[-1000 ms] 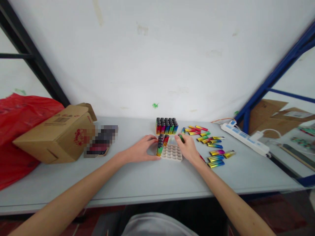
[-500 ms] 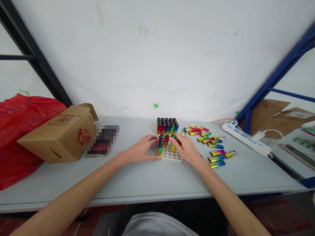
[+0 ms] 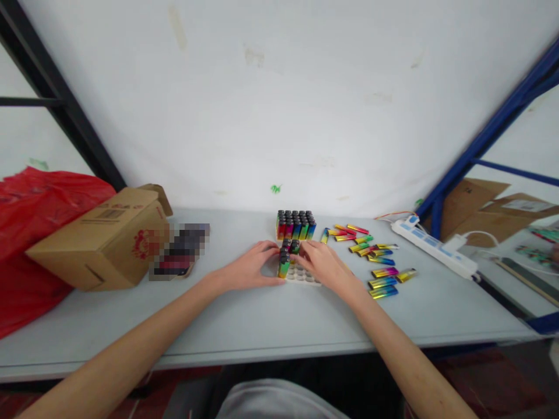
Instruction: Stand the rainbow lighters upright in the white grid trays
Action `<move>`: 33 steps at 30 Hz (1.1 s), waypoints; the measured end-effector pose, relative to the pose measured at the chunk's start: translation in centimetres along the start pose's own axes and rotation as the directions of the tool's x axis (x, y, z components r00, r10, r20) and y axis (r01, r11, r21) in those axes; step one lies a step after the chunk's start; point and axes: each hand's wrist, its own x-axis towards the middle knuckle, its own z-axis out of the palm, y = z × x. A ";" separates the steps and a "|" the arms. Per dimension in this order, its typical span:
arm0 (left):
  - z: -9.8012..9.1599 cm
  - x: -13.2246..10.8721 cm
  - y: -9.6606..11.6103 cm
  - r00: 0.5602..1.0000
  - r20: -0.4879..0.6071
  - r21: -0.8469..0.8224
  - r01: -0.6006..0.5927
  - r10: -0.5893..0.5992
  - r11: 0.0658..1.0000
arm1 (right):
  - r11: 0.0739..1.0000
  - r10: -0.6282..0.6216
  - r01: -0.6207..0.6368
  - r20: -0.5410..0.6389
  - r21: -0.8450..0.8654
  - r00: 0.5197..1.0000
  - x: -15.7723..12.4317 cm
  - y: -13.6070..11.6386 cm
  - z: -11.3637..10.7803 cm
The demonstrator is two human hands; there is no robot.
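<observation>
A white tray [image 3: 303, 278] full of round-cornered slots stands before me, with upright black-topped lighters [image 3: 283, 267] along its left side. My left hand [image 3: 244, 270] steadies the tray's left side, thumb near the front corner and fingers at the back, curled around the lighters there. Over the tray, my right hand [image 3: 325, 265] has its fingers closed on a green lighter [image 3: 295, 250] standing in the second column. The fingers partly cover that lighter and the tray's right part. Right behind is a block of upright multicoloured lighters [image 3: 297, 226].
Loose shiny lighters [image 3: 383, 272] lie scattered at right. Beyond them is a white power strip [image 3: 437, 247] with a plugged-in cable. On the left are a cardboard box [image 3: 100, 244], a red plastic bag [image 3: 39, 233] and a blurred phone-like object [image 3: 181, 250]. A wall rises behind the table.
My right hand has moved left with a green lighter, from the tray's right part to the second column. The left hand stays at the tray's left side.
</observation>
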 end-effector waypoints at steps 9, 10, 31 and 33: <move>-0.2 0.1 0.2 1.000 0.003 0.005 -0.008 0.008 1.000 | 0.971 0.115 -0.119 -0.030 -0.208 0.993 -2.3 12.9 -3.7; -0.2 0.1 0.1 1.000 0.000 0.005 -0.010 0.010 1.000 | 0.965 0.125 -0.120 0.005 -0.234 0.992 -2.4 13.9 -3.7; 0.1 0.0 -0.1 1.000 -0.018 -0.013 0.002 -0.003 1.000 | 0.956 0.294 -0.290 -0.168 0.046 0.941 -2.0 12.8 -4.4; 0.1 0.0 -0.1 1.000 -0.017 -0.009 0.000 0.000 1.000 | 0.931 0.349 -0.303 -0.259 0.202 0.901 -1.7 11.4 -4.8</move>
